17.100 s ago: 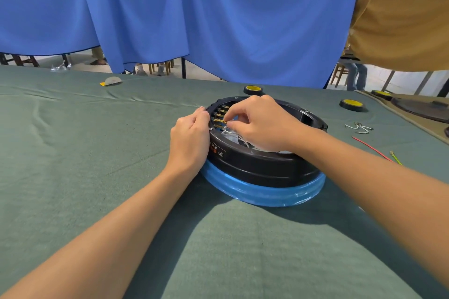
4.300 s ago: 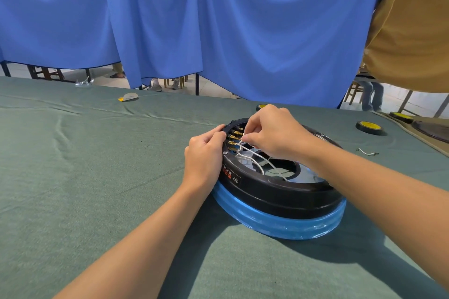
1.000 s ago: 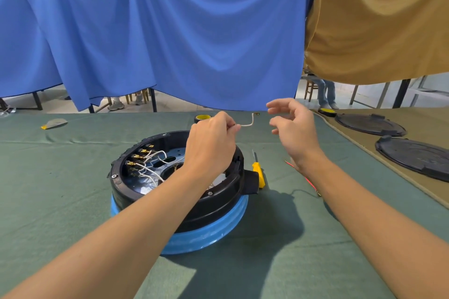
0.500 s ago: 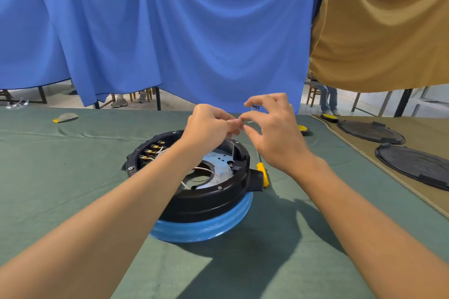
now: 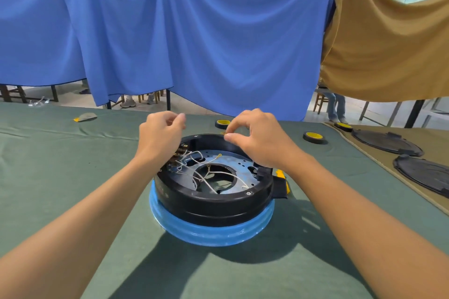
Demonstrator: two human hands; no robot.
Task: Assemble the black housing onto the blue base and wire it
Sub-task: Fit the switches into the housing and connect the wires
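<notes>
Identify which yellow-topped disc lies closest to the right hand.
The disc just behind the black housing, beside the fingertips of the right hand; the other two lie farther right.

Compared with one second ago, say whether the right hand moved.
Yes. The right hand moved leftward, from beside the black housing to over its far rim, pinching a small gold piece.

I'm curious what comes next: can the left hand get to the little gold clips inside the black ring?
Probably yes. The left hand hovers just above the gold clips, the black housing is open on top, and only loose white wires lie beside them.
</notes>
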